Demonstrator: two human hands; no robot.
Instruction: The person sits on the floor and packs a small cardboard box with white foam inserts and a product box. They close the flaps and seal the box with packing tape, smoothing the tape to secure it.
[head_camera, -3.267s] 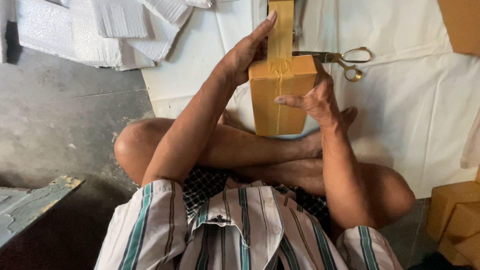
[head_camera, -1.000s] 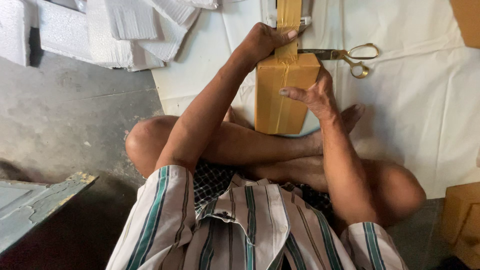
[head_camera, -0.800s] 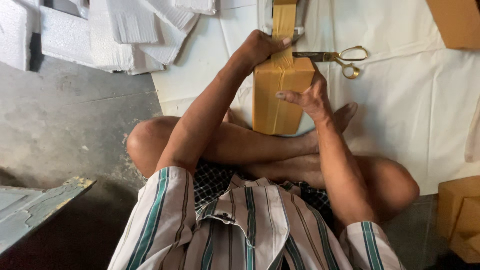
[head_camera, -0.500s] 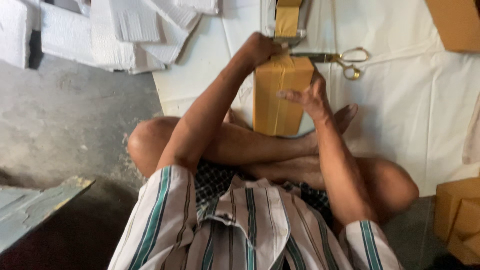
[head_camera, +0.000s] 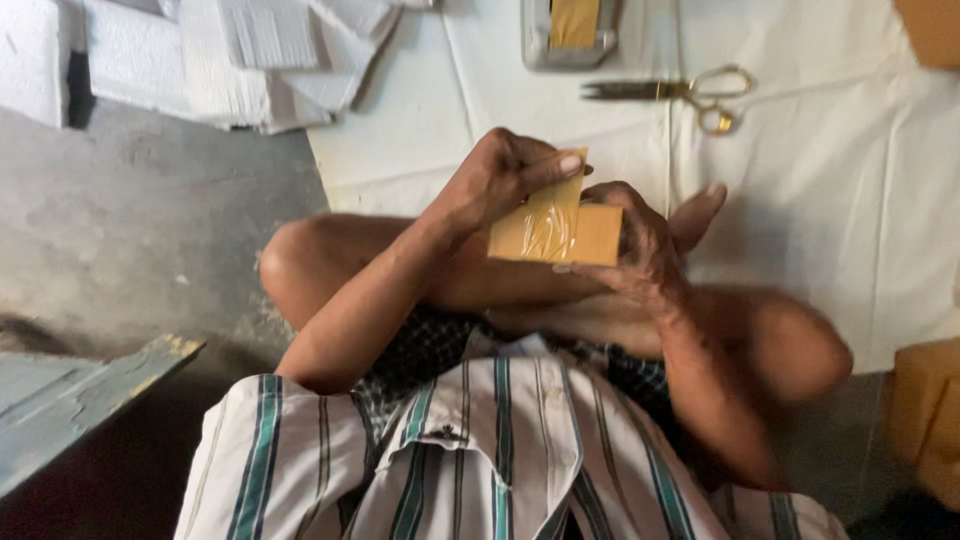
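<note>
Start at the far left of your grip: a stack of white foam sheets (head_camera: 220, 50) lies on the concrete floor (head_camera: 130, 230), well apart from your hands, and a weathered blue-grey board (head_camera: 70, 400) sits low on that same side.

Your left hand (head_camera: 500, 185) is closed on a strip of brown packing tape (head_camera: 545, 215); the thumb and fingers pinch its upper end, and the crinkled strip runs down across the near face of the small brown cardboard box (head_camera: 580, 235). Your right hand (head_camera: 640, 245) is wrapped around the right end of that box, fingers clamped on it, holding it raised over your crossed legs, just in front of your chest. Both hands are shut on their things; neither is free.

As for progress, I judge the taping is partly done: the strip already lies on the box, but its upper end is in your fingers and not pressed flat. The box looks closed, so what it holds cannot be told.

Beyond your grip, on the white sheet (head_camera: 820, 180), the tape dispenser (head_camera: 570, 30) holds a brown roll and stands apart from both hands. Just to its right lie the scissors (head_camera: 675, 92), blades shut, untouched. Far right, more brown cartons (head_camera: 925, 410) sit at the sheet's edge, also closed, contents hidden, and another carton corner (head_camera: 935, 28) shows at the top.
</note>
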